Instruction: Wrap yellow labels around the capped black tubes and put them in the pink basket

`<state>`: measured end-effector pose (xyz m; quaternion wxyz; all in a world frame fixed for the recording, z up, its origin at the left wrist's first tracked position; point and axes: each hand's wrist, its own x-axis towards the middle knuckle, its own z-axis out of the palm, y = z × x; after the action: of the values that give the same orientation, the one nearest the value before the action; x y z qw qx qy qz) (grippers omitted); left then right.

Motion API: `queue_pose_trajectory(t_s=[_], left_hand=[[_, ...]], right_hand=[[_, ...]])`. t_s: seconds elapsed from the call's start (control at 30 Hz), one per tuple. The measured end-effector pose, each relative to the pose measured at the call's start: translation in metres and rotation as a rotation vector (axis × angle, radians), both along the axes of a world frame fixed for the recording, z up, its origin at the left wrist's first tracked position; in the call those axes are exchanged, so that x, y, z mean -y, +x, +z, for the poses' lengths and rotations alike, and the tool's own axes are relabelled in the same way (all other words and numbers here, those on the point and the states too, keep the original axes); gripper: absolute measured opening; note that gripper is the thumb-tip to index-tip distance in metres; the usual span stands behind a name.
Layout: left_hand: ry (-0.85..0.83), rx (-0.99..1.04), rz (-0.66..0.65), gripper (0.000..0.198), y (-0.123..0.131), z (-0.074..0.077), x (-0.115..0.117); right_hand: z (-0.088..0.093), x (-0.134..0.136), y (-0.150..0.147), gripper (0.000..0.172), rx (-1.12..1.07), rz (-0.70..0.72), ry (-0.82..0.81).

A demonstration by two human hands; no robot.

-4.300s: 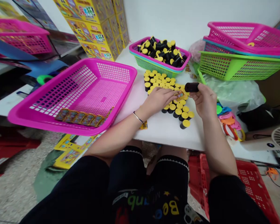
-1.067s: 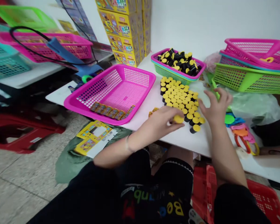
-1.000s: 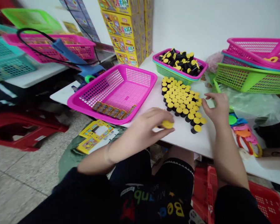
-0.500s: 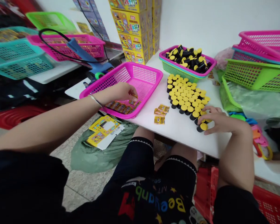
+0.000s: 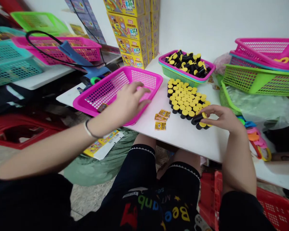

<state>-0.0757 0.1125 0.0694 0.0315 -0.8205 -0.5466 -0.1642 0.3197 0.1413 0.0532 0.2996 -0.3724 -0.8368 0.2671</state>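
Pinching a tilted black canister (image 5: 197,120) near its yellow-capped end, the right hand (image 5: 225,120) is at the near edge of a packed canister cluster (image 5: 184,98) on the worktop (image 5: 183,138); from where I stand, contact with neighbours cannot be told. The left hand (image 5: 130,100), fingers spread and nothing visible in them, hangs over the pink basket (image 5: 144,76). A low sideways swing could topple the cluster's outer members; a careless left-hand pass might scatter the loose packets (image 5: 160,125).

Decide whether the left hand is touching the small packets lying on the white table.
Apart. The head view plainly shows bare white table between the left hand and the small packets.
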Motion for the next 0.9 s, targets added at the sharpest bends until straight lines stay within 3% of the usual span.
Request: queue_pose_trajectory(t_s=[0.1, 0.23, 0.3, 0.37, 0.5, 0.7, 0.9], left_hand=[[-0.010, -0.025, -0.365, 0.037, 0.034, -0.029, 0.039], [-0.112, -0.232, -0.350, 0.041, 0.057, -0.081, 0.067], [-0.128, -0.288, -0.363, 0.042, 0.055, -0.094, 0.075], [-0.121, -0.269, -0.421, 0.047, 0.048, -0.095, 0.082], [-0.173, -0.156, -0.483, 0.045, 0.037, -0.079, 0.083], [-0.290, -0.015, -0.389, 0.032, 0.043, -0.060, 0.064], [-0.431, 0.132, -0.336, 0.024, 0.043, -0.057, 0.047]], right_hand=[[-0.010, -0.003, -0.005, 0.041, -0.131, -0.137, -0.082], [-0.018, -0.010, -0.009, 0.040, -0.246, -0.235, -0.044], [-0.018, -0.012, -0.011, 0.036, -0.263, -0.261, 0.027], [-0.018, -0.011, -0.014, 0.035, -0.271, -0.266, 0.072], [-0.019, -0.010, -0.017, 0.037, -0.248, -0.237, 0.077], [-0.025, -0.013, -0.015, 0.038, -0.189, -0.196, 0.033], [-0.024, -0.014, -0.015, 0.040, -0.209, -0.186, 0.011]])
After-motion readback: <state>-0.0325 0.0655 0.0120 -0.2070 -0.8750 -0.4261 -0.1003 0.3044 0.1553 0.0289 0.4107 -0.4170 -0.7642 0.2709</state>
